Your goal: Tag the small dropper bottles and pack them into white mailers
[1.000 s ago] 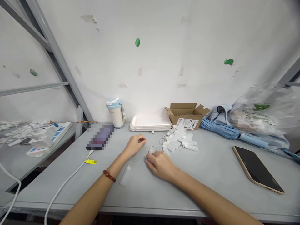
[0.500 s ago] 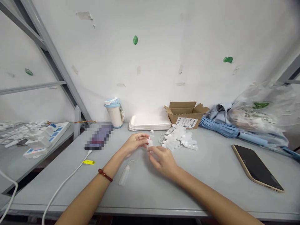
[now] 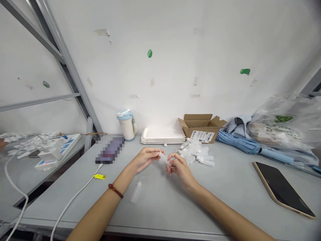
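Between both hands, above the grey table (image 3: 160, 207), is a small translucent plastic tube (image 3: 165, 159) with a thin white tip. My left hand (image 3: 147, 158) pinches it at the upper, tip end. The fingers of my right hand (image 3: 180, 168) grip its lower end, so the tube tilts down to the right. A similar tube (image 3: 135, 192) with a curved thin white cord lies on the table below my left hand. Behind my right hand is a pile of such tubes (image 3: 194, 149), with a small white piece (image 3: 165, 145) to its left.
White flat packets (image 3: 163, 135), an open cardboard box (image 3: 200, 129) and a tumbler (image 3: 127, 126) stand along the wall. On the right are a blue umbrella (image 3: 238, 143), a plastic bag (image 3: 283, 124) and a phone (image 3: 283, 189). A cabled device (image 3: 110, 150) lies left. Another person's hand (image 3: 2, 144) shows far left.
The held tube, mostly covered by my fingers before, now shows lengthwise between my hands. My right fingers have shifted to its lower end. The view has moved slightly, and another person's hand has appeared.
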Available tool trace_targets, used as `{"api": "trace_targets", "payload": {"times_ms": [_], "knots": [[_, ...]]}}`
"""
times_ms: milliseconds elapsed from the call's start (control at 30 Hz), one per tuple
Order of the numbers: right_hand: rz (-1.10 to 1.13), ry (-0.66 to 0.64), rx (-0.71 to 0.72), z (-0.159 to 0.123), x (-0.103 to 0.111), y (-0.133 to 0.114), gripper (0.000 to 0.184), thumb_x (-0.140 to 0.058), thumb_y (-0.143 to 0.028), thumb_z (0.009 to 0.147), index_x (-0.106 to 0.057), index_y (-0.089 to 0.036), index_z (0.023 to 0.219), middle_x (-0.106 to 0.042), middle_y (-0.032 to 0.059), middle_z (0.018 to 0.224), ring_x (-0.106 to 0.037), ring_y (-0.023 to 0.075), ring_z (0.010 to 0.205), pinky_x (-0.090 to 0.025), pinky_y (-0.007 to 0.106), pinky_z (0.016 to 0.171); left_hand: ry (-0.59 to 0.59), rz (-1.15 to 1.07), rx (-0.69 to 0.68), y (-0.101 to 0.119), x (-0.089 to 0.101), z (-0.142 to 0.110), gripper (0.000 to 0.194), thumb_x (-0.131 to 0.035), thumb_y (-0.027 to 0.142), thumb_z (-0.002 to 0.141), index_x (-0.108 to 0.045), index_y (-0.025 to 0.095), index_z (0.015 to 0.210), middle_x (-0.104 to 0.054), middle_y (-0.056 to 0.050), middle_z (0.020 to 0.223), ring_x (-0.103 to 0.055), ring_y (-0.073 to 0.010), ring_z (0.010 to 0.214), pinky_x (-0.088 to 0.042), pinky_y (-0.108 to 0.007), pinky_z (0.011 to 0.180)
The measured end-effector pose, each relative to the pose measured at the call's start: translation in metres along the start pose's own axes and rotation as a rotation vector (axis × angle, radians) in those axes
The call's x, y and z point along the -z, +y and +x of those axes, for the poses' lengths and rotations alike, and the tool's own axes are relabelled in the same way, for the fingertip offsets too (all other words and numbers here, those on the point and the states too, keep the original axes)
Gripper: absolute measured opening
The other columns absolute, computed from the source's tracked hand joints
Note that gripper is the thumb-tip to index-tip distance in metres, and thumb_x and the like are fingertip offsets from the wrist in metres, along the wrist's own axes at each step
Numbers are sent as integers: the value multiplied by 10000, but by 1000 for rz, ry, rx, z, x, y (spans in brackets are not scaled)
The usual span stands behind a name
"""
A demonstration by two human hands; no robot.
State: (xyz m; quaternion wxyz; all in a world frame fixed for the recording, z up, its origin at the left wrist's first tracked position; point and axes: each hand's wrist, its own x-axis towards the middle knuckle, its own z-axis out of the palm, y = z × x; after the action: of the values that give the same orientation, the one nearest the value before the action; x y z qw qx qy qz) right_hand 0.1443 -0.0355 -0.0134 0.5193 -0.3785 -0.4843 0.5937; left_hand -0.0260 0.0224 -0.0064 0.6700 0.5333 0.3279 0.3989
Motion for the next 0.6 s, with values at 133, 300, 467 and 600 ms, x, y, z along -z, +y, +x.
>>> {"api": "trace_targets", "payload": {"times_ms": [133,300,467,600], "knots": [[119,10,-71,2,2,4,89,-442,-298,729,-435,-224,778,-384,-75,480,-382,106,473,-337,218,470,-27,28,10,-2,-2,-1,158,-718,257,672,-727,118,747,-657,-110,1035,-537,-117,737,-394,-296,781],[195,41,-124,4,6,4,124,-476,-333,752,-422,-230,794,-314,-89,509,-303,83,454,-305,203,456,-64,61,-10,-3,-3,-1,131,-698,249,703,-721,127,744,-646,-103,1051,-530,-125,776,-377,-297,814],[190,82,-138,7,10,4,249,-576,-419,739,-420,-227,759,-328,-90,518,-317,77,453,-303,201,457,-7,82,-34,-4,-9,-1,150,-721,238,667,-719,139,779,-655,-80,992,-540,-161,863,-366,-312,847],[147,99,-143,8,10,6,318,-585,-502,736,-441,-222,779,-372,-90,497,-335,77,443,-302,203,452,57,104,-57,-6,-10,0,225,-738,213,637,-714,153,852,-654,-67,1011,-542,-171,912,-356,-313,874]]}}
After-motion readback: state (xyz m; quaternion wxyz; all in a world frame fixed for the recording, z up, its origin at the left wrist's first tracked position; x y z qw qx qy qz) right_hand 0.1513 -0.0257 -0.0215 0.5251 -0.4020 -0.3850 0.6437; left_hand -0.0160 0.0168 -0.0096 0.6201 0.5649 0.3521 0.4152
